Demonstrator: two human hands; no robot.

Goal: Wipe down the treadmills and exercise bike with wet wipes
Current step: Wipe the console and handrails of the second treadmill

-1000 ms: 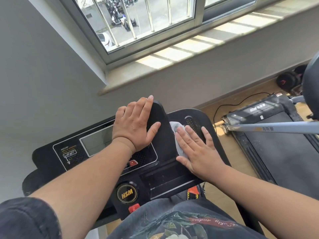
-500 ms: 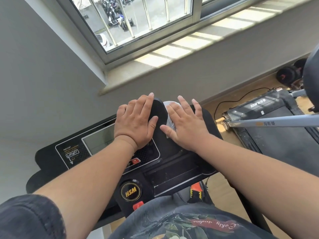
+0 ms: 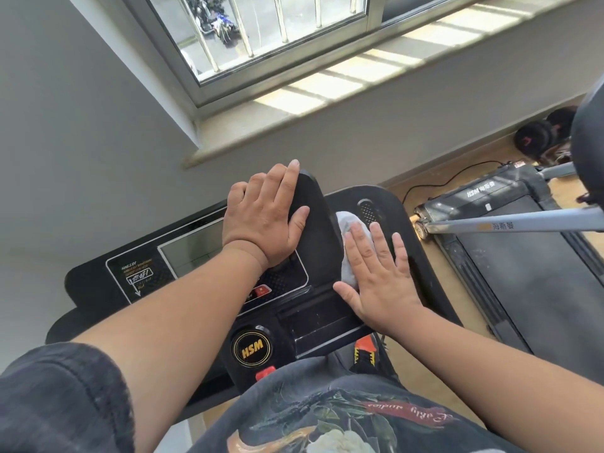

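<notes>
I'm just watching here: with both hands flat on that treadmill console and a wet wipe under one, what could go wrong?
The left hand rests flat on the panel beside the display, above the red button; leaning harder or sliding back might press a control.

The right hand presses the wet wipe close to the speaker grille; moisture could seep into its holes.

The wipe is bunched under flat fingers, so it may slip out mid-stroke.

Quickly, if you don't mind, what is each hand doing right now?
Left hand: open, flat on the black treadmill console.
Right hand: open, straight fingers pressing the crumpled white wet wipe on it.
</notes>
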